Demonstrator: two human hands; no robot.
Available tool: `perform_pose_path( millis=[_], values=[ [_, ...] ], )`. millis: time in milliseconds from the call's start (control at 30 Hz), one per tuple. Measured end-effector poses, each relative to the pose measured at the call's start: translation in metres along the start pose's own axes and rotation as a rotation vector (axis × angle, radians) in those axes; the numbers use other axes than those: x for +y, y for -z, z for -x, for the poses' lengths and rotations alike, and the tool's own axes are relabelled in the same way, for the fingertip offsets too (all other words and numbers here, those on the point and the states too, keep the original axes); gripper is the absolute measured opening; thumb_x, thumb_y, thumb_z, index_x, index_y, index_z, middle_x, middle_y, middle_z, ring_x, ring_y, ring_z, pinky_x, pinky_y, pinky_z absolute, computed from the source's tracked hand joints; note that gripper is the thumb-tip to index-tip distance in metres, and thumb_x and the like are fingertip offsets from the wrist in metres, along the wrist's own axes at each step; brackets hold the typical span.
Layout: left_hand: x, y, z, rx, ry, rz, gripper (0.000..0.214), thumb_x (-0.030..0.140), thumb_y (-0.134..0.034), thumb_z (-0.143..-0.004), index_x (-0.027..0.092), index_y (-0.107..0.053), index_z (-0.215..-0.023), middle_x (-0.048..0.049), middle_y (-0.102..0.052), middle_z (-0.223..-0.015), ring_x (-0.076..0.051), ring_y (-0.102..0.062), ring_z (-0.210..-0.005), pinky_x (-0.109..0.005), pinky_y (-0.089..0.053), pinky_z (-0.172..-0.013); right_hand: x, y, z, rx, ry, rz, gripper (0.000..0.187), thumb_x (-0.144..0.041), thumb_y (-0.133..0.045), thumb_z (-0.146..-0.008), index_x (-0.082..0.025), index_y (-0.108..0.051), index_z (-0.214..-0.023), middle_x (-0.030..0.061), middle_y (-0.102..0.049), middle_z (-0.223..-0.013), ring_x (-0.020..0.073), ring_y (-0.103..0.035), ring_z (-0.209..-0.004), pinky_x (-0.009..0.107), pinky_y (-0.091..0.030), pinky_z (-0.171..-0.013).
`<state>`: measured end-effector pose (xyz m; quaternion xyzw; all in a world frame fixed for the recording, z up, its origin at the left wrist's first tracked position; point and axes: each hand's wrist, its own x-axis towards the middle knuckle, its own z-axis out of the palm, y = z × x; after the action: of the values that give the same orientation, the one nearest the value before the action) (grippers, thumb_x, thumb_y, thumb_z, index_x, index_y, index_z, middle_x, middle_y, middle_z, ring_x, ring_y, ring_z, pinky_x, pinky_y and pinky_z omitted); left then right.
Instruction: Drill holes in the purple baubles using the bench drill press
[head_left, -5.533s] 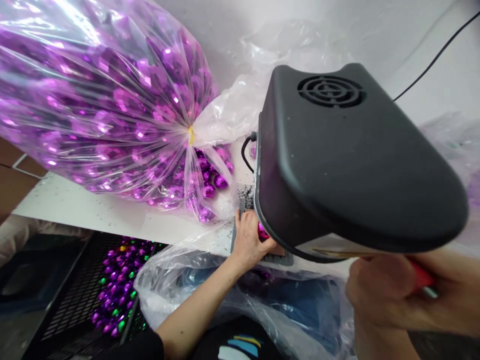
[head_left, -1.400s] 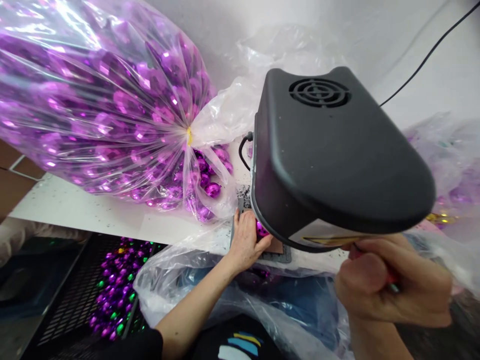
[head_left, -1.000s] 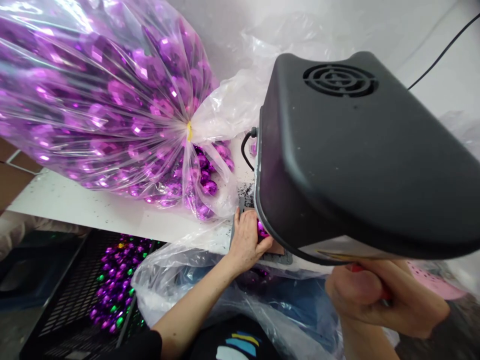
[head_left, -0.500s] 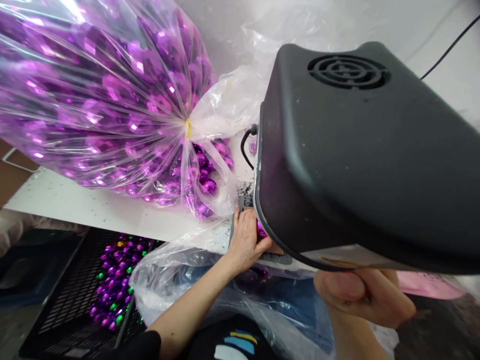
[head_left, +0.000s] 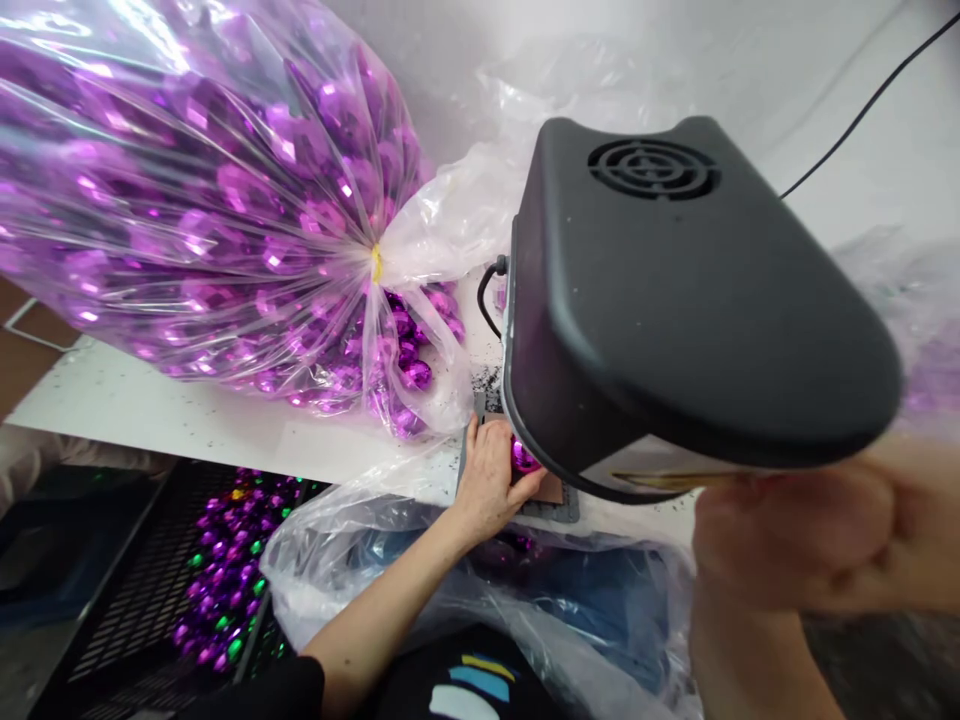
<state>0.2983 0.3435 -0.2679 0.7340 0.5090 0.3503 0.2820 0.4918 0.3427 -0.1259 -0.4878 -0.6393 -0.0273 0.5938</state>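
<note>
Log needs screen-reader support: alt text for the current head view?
Left hand holds a shiny purple ball beside a black machine; the right hand, blurred, shows below it in frame. A tied clear bag of purple balls fills the upper left.

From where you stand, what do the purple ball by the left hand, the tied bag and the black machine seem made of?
Purple ball: likely plastic with a metallic coat, given its mirror glints.
Tied bag: clear, glossy plastic film, finely creased.
Black machine: satin finish, probably moulded plastic given its rounded edges, possibly painted metal.
</note>
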Motion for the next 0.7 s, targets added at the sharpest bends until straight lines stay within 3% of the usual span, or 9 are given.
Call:
perform_pose_path(
  millis=[67,133,200,267,333,433,500,600,700],
  values=[
    [0.0,-0.001,0.01,0.017,-0.059,-0.019,0.04,0.036,-0.063,-0.092,0.02,-0.053,-0.128,-0.0133,-0.065,-0.119,-0.031,-0.06,-0.117,-0.064,-0.022,-0.124,-0.009,-0.014,-0.029,0.26,0.115,-0.022,0.026,-0.028,-0.052,-0.091,-0.016,-0.06,-0.069,-0.0017,-0.05,-0.06,0.0074,-0.051,-0.056,0.024,-0.037,-0.055],
    [0.0,-0.001,0.028,0.021,-0.125,-0.028,0.044,0.029,-0.06,-0.094,0.021,-0.048,-0.135,-0.0142,-0.062,-0.126,-0.03,-0.058,-0.123,-0.063,-0.028,-0.122,-0.015,-0.025,-0.048,0.306,0.116,-0.004,0.032,-0.028,-0.052,-0.092,-0.015,-0.054,-0.064,-0.0026,-0.046,-0.059,0.004,-0.045,-0.056,0.022,-0.033,-0.055],
    [-0.001,0.002,0.049,0.008,-0.198,-0.037,0.049,0.029,-0.062,-0.094,0.022,-0.045,-0.14,-0.0158,-0.058,-0.134,-0.03,-0.054,-0.131,-0.061,-0.033,-0.12,-0.017,-0.03,-0.054,0.271,0.067,0.016,0.033,-0.031,-0.054,-0.092,-0.014,-0.053,-0.064,-0.0029,-0.044,-0.061,0.0033,-0.041,-0.057,0.022,-0.03,-0.056],
    [-0.001,0.009,0.065,-0.022,-0.263,-0.025,0.059,0.042,-0.068,-0.091,0.023,-0.045,-0.142,-0.0179,-0.051,-0.141,-0.034,-0.048,-0.137,-0.062,-0.035,-0.118,-0.015,-0.028,-0.053,0.242,0.028,0.03,0.034,-0.036,-0.055,-0.093,-0.015,-0.054,-0.066,-0.0027,-0.044,-0.062,0.0042,-0.041,-0.06,0.025,-0.028,-0.059],
    [-0.003,0.023,0.066,-0.024,-0.305,-0.01,0.069,0.053,-0.068,-0.089,0.023,-0.044,-0.145,-0.0193,-0.046,-0.147,-0.036,-0.044,-0.141,-0.06,-0.037,-0.117,-0.01,-0.025,-0.049,0.221,0.006,0.041,0.036,-0.041,-0.056,-0.093,-0.015,-0.055,-0.068,-0.0025,-0.044,-0.063,0.0052,-0.041,-0.062,0.027,-0.026,-0.061],
    [-0.014,0.056,0.031,0.138,-0.231,-0.124,0.047,0.038,-0.055,-0.099,0.023,-0.047,-0.143,-0.017,-0.052,-0.143,-0.032,-0.049,-0.136,-0.052,-0.043,-0.112,-0.007,-0.023,-0.047,0.234,0.028,0.027,0.038,-0.043,-0.055,-0.094,-0.015,-0.055,-0.068,-0.0026,-0.042,-0.062,0.0056,-0.039,-0.061,0.028,-0.023,-0.061],
    [-0.026,0.08,-0.006,0.277,-0.083,-0.367,0.034,0.025,-0.048,-0.1,0.021,-0.058,-0.132,-0.0162,-0.061,-0.133,-0.033,-0.053,-0.128,-0.055,-0.042,-0.109,-0.008,-0.024,-0.049,0.236,0.065,0.005,0.037,-0.041,-0.056,-0.094,-0.015,-0.054,-0.067,-0.0031,-0.041,-0.06,0.0048,-0.036,-0.058,0.028,-0.021,-0.059],
    [-0.044,0.105,-0.057,0.18,0.132,-0.738,0.034,0.011,-0.046,-0.093,0.015,-0.065,-0.121,-0.021,-0.066,-0.125,-0.041,-0.054,-0.12,-0.062,-0.039,-0.102,-0.012,-0.024,-0.052,0.221,0.078,0.015,0.037,-0.039,-0.056,-0.094,-0.015,-0.053,-0.066,-0.0035,-0.042,-0.058,0.0039,-0.034,-0.055,0.027,-0.019,-0.056],
    [-0.053,0.111,-0.078,0.037,0.167,-0.886,0.028,0.009,-0.05,-0.088,0.014,-0.068,-0.109,-0.0206,-0.068,-0.108,-0.041,-0.056,-0.111,-0.059,-0.042,-0.096,-0.014,-0.022,-0.052,0.209,0.06,0.043,0.036,-0.037,-0.055,-0.095,-0.015,-0.055,-0.067,-0.0032,-0.046,-0.057,0.0041,-0.037,-0.055,0.025,-0.023,-0.055]
  ],
)
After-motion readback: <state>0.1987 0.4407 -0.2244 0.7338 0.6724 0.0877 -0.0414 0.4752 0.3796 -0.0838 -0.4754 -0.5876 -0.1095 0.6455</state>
